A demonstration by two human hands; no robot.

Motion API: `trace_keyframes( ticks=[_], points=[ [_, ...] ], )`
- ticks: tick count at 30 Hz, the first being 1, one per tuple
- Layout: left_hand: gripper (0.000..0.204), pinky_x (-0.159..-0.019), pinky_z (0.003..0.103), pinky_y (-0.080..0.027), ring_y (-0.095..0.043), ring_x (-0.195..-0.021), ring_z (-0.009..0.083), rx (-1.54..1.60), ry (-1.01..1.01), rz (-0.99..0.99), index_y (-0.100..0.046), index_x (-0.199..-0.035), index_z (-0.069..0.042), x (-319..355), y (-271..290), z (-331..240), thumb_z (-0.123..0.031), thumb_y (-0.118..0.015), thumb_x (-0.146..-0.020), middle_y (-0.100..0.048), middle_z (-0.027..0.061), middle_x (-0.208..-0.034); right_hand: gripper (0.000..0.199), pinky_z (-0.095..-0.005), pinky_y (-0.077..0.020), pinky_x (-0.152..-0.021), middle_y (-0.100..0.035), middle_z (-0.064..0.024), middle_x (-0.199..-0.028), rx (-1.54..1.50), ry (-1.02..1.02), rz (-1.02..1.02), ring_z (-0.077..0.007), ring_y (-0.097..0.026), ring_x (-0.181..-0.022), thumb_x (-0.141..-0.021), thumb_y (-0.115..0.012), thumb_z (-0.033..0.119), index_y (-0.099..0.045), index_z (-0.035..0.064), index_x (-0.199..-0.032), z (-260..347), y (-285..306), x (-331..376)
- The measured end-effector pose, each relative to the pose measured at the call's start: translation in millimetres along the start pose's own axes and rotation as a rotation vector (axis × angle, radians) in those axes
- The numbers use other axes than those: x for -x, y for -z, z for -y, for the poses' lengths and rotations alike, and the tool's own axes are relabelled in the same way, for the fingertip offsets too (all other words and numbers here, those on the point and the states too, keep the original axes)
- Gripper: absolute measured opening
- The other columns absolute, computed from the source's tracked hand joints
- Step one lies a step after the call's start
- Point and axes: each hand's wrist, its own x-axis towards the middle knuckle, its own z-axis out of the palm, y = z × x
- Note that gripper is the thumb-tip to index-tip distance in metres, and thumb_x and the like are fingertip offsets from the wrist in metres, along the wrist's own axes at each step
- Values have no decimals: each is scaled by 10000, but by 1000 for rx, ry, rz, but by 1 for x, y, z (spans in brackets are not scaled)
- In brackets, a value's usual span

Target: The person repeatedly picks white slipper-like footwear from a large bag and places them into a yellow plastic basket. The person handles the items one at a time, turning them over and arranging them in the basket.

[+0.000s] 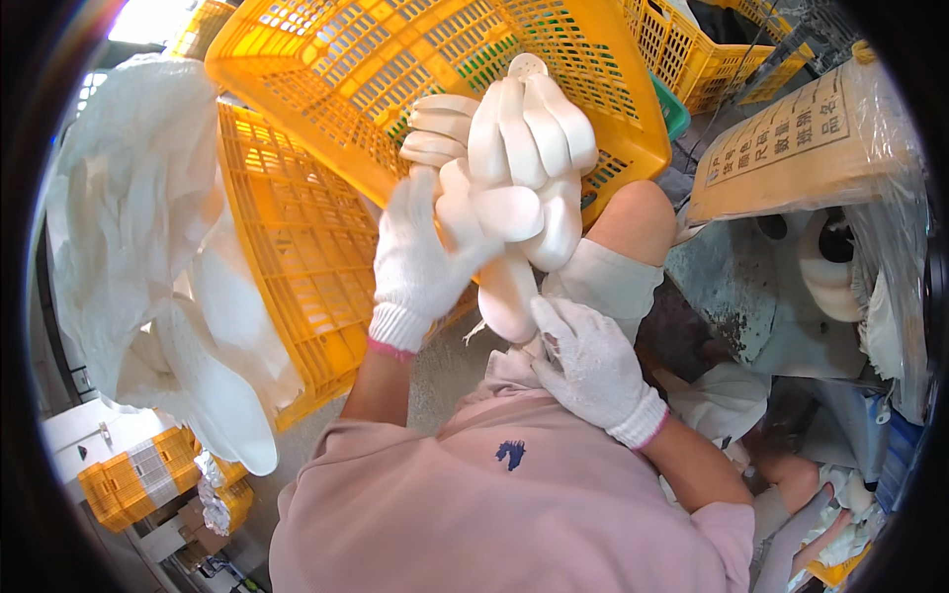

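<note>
White, smooth foam shoe soles (519,133) lie in a loose stack in front of me, against the tilted yellow crate. One short sole (509,212) lies across the others, and a longer sole (509,296) points down toward my lap. At the stack's left side is my left hand (420,257) in a white knit glove, fingers stretched upward, thumb spread over the soles. My right hand (588,361), gloved too, is beside the lower end of the long sole, fingertips at its edge, thumb apart from the fingers.
The yellow crate (316,74) tilts toward me, with another yellow crate (282,247) at left. Clear plastic bags (138,217) holding white soles hang at far left. A plastic-wrapped cardboard box (791,138) stands at right. More yellow crates (682,49) are behind. Another person's arm (791,479) shows lower right.
</note>
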Motion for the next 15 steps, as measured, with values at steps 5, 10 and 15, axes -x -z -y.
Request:
trace_keyframes(
  ticks=[5,10,15],
  points=[
    [1069,-1148,540,-400,-502,-1378,442,-175,107,69,-386,-1579,31,9,-17,27,-434,-898,-764,-523,272,-1485,555,-458,-542,-940,-676,-172,-1228,-70,148,-163,-372,-666,-1092,-881,-782,136,-620,36,-1402,7,-3,10],
    [1050,-1112,553,-372,-443,-1362,436,-478,-52,-128,-424,-1598,-93,1,-26,14,-511,-872,-745,-540,199,-1446,347,-440,-572,-845,-721,-136,-1092,-102,-42,-429,-338,-701,-950,-912,-737,91,-709,55,-1256,-7,19,56],
    [477,-984,426,-452,-606,-1065,297,55,-516,59,-701,-1221,-120,-48,-44,-9,-234,-832,-776,-654,84,-1052,282,-423,-571,-777,-719,-136,-952,-124,-401,-458,-340,-710,-851,-900,-761,61,-730,23,-1178,-15,27,113]
  ],
)
